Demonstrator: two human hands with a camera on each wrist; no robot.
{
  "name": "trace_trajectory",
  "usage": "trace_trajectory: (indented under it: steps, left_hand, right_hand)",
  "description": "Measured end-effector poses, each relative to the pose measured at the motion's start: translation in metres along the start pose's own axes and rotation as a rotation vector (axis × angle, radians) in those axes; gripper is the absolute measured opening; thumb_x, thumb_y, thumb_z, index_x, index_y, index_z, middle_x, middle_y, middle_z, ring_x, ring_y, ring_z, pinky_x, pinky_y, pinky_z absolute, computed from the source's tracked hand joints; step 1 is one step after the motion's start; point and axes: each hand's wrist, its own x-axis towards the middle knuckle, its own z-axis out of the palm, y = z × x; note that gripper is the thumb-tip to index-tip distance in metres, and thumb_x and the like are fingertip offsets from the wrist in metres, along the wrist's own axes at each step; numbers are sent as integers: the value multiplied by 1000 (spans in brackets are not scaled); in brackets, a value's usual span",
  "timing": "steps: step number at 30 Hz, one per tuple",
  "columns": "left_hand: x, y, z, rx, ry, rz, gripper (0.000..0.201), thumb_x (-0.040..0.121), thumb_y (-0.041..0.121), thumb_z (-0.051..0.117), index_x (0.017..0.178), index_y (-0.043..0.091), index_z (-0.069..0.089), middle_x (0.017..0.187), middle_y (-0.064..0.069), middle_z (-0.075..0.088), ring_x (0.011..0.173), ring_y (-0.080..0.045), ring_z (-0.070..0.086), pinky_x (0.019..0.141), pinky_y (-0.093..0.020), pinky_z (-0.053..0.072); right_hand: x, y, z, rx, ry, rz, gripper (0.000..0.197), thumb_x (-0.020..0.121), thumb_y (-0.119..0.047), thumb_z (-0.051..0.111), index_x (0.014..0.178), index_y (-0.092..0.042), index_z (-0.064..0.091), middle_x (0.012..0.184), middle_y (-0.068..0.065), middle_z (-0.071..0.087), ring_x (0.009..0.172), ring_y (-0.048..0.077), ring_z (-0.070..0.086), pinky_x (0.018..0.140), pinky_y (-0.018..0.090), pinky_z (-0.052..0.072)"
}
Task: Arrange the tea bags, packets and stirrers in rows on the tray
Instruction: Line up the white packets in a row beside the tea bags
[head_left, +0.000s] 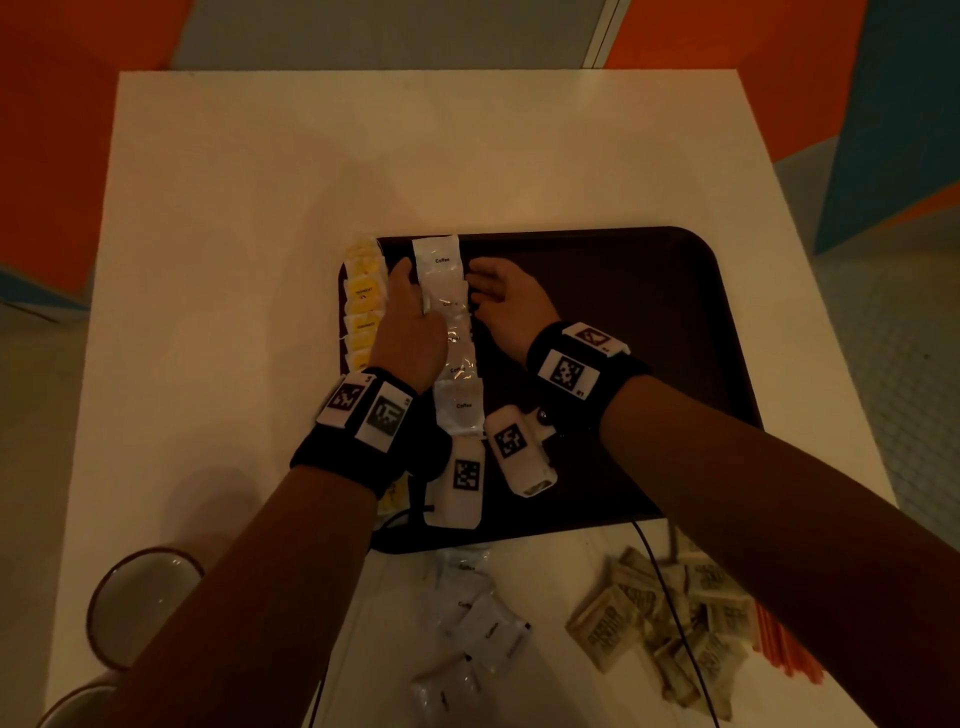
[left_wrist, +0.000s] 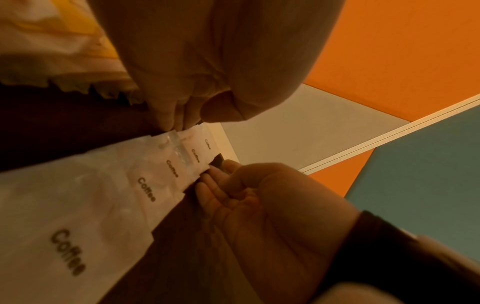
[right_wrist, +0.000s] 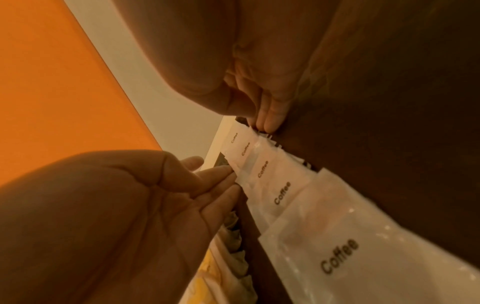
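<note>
A dark brown tray (head_left: 649, 291) lies on the white table (head_left: 260, 208). Yellow tea bags (head_left: 363, 296) form a column along its left edge. Beside them runs an overlapping row of white "Coffee" packets (head_left: 441, 270). My left hand (head_left: 413, 296) touches the row's left side with straight fingers (left_wrist: 176, 115). My right hand (head_left: 488, 291) touches its right side the same way, its fingertips (right_wrist: 270, 117) at the packet edges (right_wrist: 283, 193). Neither hand holds anything.
Loose coffee packets (head_left: 478, 618) lie on the table in front of the tray. A heap of brown packets (head_left: 670, 618) and orange stirrers (head_left: 779, 644) sit at the front right. Two cups (head_left: 140, 597) stand at the front left. The tray's right half is bare.
</note>
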Motion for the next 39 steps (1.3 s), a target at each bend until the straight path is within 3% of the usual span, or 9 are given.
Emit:
trace_trajectory:
  steps: [6,16,25,28,30,32,35,37,39]
  left_hand:
    - [-3,3,-3,-23,-14,-41,67,89,0,42,145,14,9,138,-9,44,115,-18,49,101,-42,42]
    - [-5,6,-1,-41,-3,-34,63,90,0,40,144,14,11,135,-10,45,108,-14,48,99,-38,43]
    - [-9,5,-2,-23,-18,-48,66,90,3,43,145,14,9,144,-11,38,127,-22,43,106,-42,38]
    - [-19,11,-5,-11,-23,-38,65,90,1,42,145,13,10,144,-2,35,128,-14,38,106,-23,36]
    - [-33,14,-5,-52,-25,-7,55,92,-1,37,143,9,19,117,17,43,101,6,46,79,5,33]
    - [-53,14,-4,-114,-26,-10,47,94,-2,33,139,8,26,98,24,38,77,16,39,61,9,32]
    - [-76,0,0,-160,-4,-30,48,94,-4,31,139,9,25,109,19,42,100,8,46,73,5,34]
    - [-80,-8,3,-160,24,-46,53,93,-6,30,142,8,18,132,5,38,130,-12,36,86,-3,30]
    - [-77,-12,5,-168,45,-60,55,93,-6,31,143,9,15,132,3,33,134,-16,28,95,-9,29]
  right_hand:
    - [1,2,-1,24,16,15,54,86,16,36,136,-3,35,141,18,42,129,28,42,105,34,39]
    - [-1,3,0,66,41,26,50,88,11,40,135,-5,37,139,17,44,124,29,47,102,38,43]
    - [-7,2,0,83,20,-5,49,88,11,41,134,-4,36,137,18,45,123,28,48,96,30,43]
    - [-12,7,-4,42,31,23,53,87,13,39,136,-8,36,140,14,44,126,26,45,103,34,42]
    - [-20,13,-7,2,28,47,55,86,13,40,136,-11,37,140,11,44,127,24,45,105,38,41]
    - [-32,23,-10,-21,5,63,57,85,13,40,136,-12,37,140,10,44,127,23,45,105,38,41]
    - [-51,38,-10,-51,-10,64,58,84,14,41,136,-13,37,140,9,43,125,22,45,104,40,42]
    - [-61,46,-9,-54,-13,58,58,84,13,42,135,-13,38,140,7,43,125,21,45,104,41,42]
    - [-67,51,-6,-39,-18,53,57,84,14,42,135,-12,38,140,6,43,126,20,44,105,39,41]
